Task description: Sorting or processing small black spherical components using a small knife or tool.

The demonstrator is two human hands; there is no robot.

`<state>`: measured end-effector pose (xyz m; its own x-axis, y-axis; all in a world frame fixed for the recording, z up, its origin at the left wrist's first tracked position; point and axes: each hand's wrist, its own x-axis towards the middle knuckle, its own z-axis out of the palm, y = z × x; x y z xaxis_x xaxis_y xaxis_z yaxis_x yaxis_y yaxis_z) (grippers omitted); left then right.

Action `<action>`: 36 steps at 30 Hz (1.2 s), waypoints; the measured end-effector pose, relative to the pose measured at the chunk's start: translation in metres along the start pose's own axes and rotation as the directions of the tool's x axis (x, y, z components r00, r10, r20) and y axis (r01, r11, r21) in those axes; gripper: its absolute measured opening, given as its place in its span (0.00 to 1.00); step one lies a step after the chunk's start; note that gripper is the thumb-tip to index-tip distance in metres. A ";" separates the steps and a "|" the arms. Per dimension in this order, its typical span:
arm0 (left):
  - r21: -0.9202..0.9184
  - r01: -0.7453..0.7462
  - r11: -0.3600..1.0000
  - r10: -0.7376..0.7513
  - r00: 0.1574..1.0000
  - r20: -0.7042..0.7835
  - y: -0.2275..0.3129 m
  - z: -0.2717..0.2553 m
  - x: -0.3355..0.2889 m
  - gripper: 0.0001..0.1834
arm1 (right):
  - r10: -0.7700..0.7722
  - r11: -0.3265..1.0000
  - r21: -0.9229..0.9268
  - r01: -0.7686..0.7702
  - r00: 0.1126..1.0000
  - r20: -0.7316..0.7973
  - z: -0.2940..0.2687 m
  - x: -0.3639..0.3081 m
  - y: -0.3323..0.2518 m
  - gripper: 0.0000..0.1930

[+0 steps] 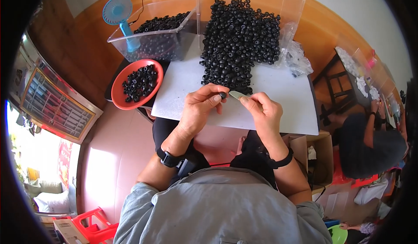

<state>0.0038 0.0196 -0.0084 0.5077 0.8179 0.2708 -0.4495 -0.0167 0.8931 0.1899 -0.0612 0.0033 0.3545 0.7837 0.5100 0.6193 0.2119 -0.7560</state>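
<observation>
Between the thumb and fingers of my left hand point(197, 109) is a small round black part point(222, 95). My right hand point(266, 113) pinches a short, flat, pale grey blade point(236, 94), its far end close to the black part; whether they touch I cannot tell. Both hands are over the front of a white tabletop point(287, 109). Just beyond them spreads a big heap of similar black parts point(239, 39), spilling from a clear plastic bin point(294, 9) tipped toward me.
A red bowl point(116, 91) with several black parts stands at the left. Behind it is a clear tub point(167, 48) of more parts, with a blue fan point(117, 11) at its rim. A cardboard box point(322, 157) is below right. Another person point(370, 144) sits farther right.
</observation>
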 end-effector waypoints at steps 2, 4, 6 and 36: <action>-0.002 0.043 0.999 -0.043 0.999 0.009 0.000 -0.001 -0.001 0.13 | -0.022 0.999 -0.026 0.022 1.000 -0.009 0.002 -0.002 0.002 0.16; 0.065 0.030 0.997 -0.033 0.999 0.036 0.003 0.001 0.000 0.13 | -0.036 0.999 0.008 0.037 0.999 -0.024 0.003 -0.002 0.002 0.16; 0.132 0.016 0.991 -0.025 0.998 0.065 0.005 0.001 0.000 0.14 | -0.036 0.999 0.005 0.036 0.999 -0.020 0.002 -0.002 0.001 0.16; 0.159 -0.038 0.987 0.038 0.999 0.006 -0.002 0.010 -0.009 0.14 | -0.233 0.965 -0.122 0.232 0.972 0.005 0.003 -0.003 0.004 0.16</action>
<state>0.0078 0.0067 -0.0094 0.4947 0.8133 0.3064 -0.3458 -0.1392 0.9279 0.1888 -0.0611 -0.0026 0.1972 0.7155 0.6702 0.7652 0.3150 -0.5615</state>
